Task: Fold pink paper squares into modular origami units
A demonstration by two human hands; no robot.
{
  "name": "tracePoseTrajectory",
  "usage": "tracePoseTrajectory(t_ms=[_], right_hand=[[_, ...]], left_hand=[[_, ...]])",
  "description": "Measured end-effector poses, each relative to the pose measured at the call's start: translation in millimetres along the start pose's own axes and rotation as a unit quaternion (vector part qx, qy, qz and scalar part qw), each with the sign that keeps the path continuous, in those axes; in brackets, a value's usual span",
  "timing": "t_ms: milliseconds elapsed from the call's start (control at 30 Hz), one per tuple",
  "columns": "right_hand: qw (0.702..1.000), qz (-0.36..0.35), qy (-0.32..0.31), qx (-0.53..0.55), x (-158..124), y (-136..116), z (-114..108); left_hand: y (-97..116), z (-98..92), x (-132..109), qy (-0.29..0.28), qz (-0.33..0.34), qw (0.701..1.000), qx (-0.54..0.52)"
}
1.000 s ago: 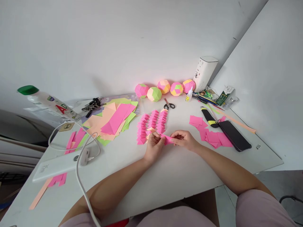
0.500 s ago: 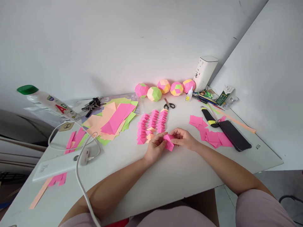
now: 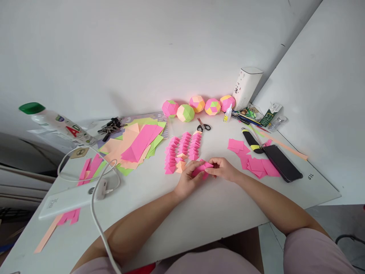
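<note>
A partly folded pink paper piece (image 3: 202, 168) is held between both hands above the table's front middle. My left hand (image 3: 189, 177) is closed on its left side, thumb on top. With fingertips pinched, my right hand (image 3: 222, 168) grips its right corner. Just beyond the hands stand rows of folded pink paper units (image 3: 170, 156), with a few peach ones (image 3: 180, 165) among them. Flat pink paper squares (image 3: 256, 166) lie loosely to the right of my right hand. Some of the piece is hidden by the fingers.
Faceted paper balls (image 3: 185, 113) line the wall, with scissors (image 3: 203, 125) and a glue bottle (image 3: 227, 113) nearby. Coloured sheets (image 3: 142, 142), a power bank (image 3: 68, 201) with a cable and a tall bottle (image 3: 61, 123) occupy the left. A cutter (image 3: 252, 141) and black phone (image 3: 282, 163) lie right.
The pink paper has been turned and folded over in my fingers, its corner now pointing right. My left fingers have shifted round it, while the right hand keeps nearly the same place.
</note>
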State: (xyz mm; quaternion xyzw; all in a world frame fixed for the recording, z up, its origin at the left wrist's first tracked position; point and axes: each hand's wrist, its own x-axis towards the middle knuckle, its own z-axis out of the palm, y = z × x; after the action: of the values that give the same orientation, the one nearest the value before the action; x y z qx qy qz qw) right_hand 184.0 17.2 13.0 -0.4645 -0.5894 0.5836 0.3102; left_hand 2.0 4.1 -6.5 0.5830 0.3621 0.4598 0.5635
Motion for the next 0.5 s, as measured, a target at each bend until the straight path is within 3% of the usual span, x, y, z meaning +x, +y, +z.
tracePoseTrajectory(t_ms=[167,500], right_hand=[[1.000,-0.003,0.010,-0.021,-1.3,-2.1,1.4],[0.998,-0.047,0.032,-0.004,-0.6,3.6,0.9]], left_hand=[[-1.7,-0.4,0.0,-0.025,0.004,1.000,0.002],[-3.0,2.6,-0.3,0.023,-0.063,0.997,-0.028]])
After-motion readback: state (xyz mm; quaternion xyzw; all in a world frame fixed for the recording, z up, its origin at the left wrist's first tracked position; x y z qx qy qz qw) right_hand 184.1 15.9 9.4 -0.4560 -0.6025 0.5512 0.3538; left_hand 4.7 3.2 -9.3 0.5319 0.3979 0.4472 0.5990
